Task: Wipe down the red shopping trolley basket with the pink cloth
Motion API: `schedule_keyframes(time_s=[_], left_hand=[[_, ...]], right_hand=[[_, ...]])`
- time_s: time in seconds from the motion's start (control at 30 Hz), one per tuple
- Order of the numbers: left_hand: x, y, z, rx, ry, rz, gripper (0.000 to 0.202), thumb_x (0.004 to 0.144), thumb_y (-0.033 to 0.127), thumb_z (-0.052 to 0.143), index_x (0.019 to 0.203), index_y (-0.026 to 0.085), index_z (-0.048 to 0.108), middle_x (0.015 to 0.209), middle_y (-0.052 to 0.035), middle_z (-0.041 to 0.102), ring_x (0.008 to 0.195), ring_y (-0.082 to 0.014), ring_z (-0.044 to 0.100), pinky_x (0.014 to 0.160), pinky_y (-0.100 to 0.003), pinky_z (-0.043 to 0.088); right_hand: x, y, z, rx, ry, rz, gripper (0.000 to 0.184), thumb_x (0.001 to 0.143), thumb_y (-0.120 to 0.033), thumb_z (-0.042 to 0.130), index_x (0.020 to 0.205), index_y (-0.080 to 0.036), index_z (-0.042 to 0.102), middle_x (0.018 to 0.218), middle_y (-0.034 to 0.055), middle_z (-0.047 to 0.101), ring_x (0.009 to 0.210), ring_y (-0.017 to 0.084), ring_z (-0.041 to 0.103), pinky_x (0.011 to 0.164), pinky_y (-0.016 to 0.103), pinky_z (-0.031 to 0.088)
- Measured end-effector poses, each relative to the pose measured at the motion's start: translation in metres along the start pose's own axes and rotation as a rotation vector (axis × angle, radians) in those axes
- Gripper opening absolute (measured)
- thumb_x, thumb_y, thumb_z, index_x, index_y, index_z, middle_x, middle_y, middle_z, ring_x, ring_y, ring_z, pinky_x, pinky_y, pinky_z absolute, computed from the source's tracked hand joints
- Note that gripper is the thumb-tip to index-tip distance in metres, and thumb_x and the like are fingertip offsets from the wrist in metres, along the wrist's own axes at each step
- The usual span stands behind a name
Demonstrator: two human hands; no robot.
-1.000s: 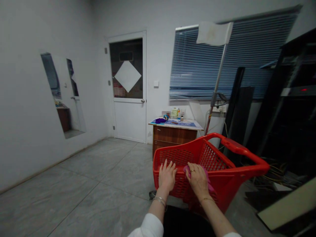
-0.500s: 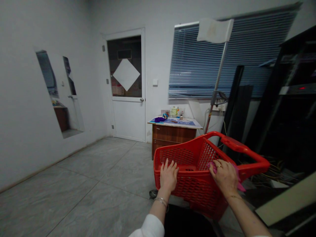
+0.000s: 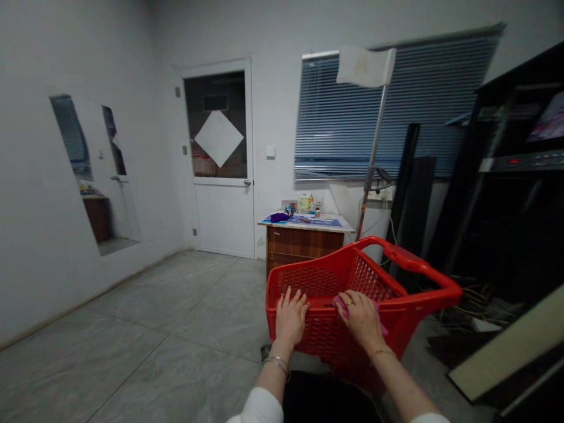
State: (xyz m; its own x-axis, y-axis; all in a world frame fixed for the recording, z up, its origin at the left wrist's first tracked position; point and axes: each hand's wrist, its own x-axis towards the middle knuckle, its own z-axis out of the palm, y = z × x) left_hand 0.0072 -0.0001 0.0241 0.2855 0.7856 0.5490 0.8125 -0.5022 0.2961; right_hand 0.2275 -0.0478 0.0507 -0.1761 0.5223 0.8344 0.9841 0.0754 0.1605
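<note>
A red plastic shopping cart (image 3: 414, 314) with perforated basket walls stands in front of me, its handle to the right. On its near rim rests my left hand (image 3: 291, 317), fingers spread and holding nothing. My right hand (image 3: 360, 317) is closed around a pink cloth (image 3: 339, 303) and presses it on the same rim, right of my left hand. Part of the cloth sticks out beside the wrist. The palm side of both hands is hidden.
Behind the cart is a wooden cabinet (image 3: 304, 241) with a purple cloth (image 3: 279, 217) and small bottles on top. A pole with a white flag (image 3: 365, 66) rises beside it. Dark shelving (image 3: 497, 223) and cables stand at right; a white door (image 3: 222, 217) is at the back.
My right hand has slid left along the cart's near rim with the pink cloth, closer to my left hand. The left hand stays on the rim. The view has shifted slightly.
</note>
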Motion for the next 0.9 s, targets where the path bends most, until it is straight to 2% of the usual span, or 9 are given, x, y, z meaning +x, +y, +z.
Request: schedule_keyframes(time_s=[0.13, 0.23, 0.3, 0.37, 0.57, 0.67, 0.77, 0.9], left_hand=[[-0.001, 0.001, 0.001, -0.011, 0.007, 0.008, 0.037, 0.102, 0.039, 0.035, 0.131, 0.031, 0.058, 0.144, 0.0027, 0.051, 0.143, -0.0233, 0.030, 0.114, -0.047, 0.030], [-0.002, 0.006, 0.005, -0.024, 0.029, 0.004, 0.038, 0.102, 0.039, 0.035, 0.130, 0.031, 0.059, 0.143, 0.0026, 0.052, 0.142, -0.0235, 0.030, 0.114, -0.047, 0.030], [-0.003, 0.008, 0.008, -0.029, 0.050, -0.004, 0.038, 0.102, 0.039, 0.035, 0.130, 0.030, 0.059, 0.142, 0.0026, 0.053, 0.142, -0.0234, 0.031, 0.114, -0.046, 0.029], [-0.003, 0.009, 0.010, -0.027, 0.062, -0.011, 0.037, 0.102, 0.039, 0.036, 0.129, 0.030, 0.059, 0.142, 0.0025, 0.054, 0.142, -0.0231, 0.032, 0.114, -0.046, 0.029], [-0.003, 0.009, 0.010, -0.008, 0.065, -0.019, 0.037, 0.102, 0.038, 0.035, 0.128, 0.029, 0.060, 0.140, 0.0006, 0.055, 0.139, -0.0232, 0.036, 0.113, -0.048, 0.030], [-0.003, 0.007, 0.009, 0.002, 0.067, -0.003, 0.037, 0.102, 0.038, 0.036, 0.128, 0.029, 0.060, 0.140, 0.0007, 0.056, 0.138, -0.0222, 0.038, 0.113, -0.046, 0.031], [-0.002, 0.004, 0.008, 0.008, 0.055, 0.006, 0.037, 0.101, 0.038, 0.037, 0.129, 0.028, 0.059, 0.140, 0.0008, 0.055, 0.138, -0.0222, 0.037, 0.113, -0.046, 0.032], [-0.002, 0.002, 0.008, 0.000, 0.049, 0.001, 0.036, 0.101, 0.039, 0.039, 0.129, 0.028, 0.059, 0.140, 0.0009, 0.055, 0.139, -0.0227, 0.037, 0.112, -0.045, 0.033]], right_hand=[[-0.001, 0.071, -0.023, -0.101, -0.002, -0.031, 0.023, 0.089, -0.034, 0.053, 0.099, -0.019, 0.067, 0.100, 0.0076, 0.064, 0.092, 0.019, 0.052, 0.088, 0.033, 0.036], [-0.002, 0.098, -0.030, -0.138, 0.035, 0.000, 0.023, 0.089, -0.034, 0.053, 0.098, -0.018, 0.068, 0.100, 0.0096, 0.064, 0.094, 0.021, 0.052, 0.091, 0.035, 0.036], [-0.004, 0.095, -0.028, -0.158, 0.083, 0.057, 0.023, 0.088, -0.033, 0.053, 0.097, -0.018, 0.068, 0.101, 0.0106, 0.064, 0.095, 0.022, 0.051, 0.092, 0.036, 0.037], [-0.007, 0.077, -0.021, -0.161, 0.123, 0.098, 0.023, 0.088, -0.033, 0.053, 0.096, -0.017, 0.067, 0.102, 0.0106, 0.063, 0.097, 0.023, 0.051, 0.092, 0.037, 0.037], [-0.009, -0.012, 0.009, -0.014, 0.086, 0.066, 0.024, 0.089, -0.027, 0.053, 0.107, -0.016, 0.065, 0.106, 0.0099, 0.065, 0.104, 0.023, 0.052, 0.099, 0.040, 0.038], [-0.005, -0.038, 0.015, 0.023, 0.086, 0.028, 0.025, 0.089, -0.024, 0.052, 0.109, -0.017, 0.065, 0.108, 0.0086, 0.066, 0.106, 0.023, 0.053, 0.101, 0.040, 0.038], [-0.002, -0.024, 0.008, 0.003, 0.054, -0.074, 0.023, 0.090, -0.024, 0.052, 0.109, -0.019, 0.065, 0.106, 0.0059, 0.067, 0.102, 0.020, 0.054, 0.098, 0.037, 0.041], [0.001, 0.045, -0.019, -0.057, 0.047, -0.085, 0.021, 0.090, -0.027, 0.053, 0.102, -0.018, 0.067, 0.101, 0.0062, 0.069, 0.095, 0.020, 0.055, 0.092, 0.036, 0.043]])
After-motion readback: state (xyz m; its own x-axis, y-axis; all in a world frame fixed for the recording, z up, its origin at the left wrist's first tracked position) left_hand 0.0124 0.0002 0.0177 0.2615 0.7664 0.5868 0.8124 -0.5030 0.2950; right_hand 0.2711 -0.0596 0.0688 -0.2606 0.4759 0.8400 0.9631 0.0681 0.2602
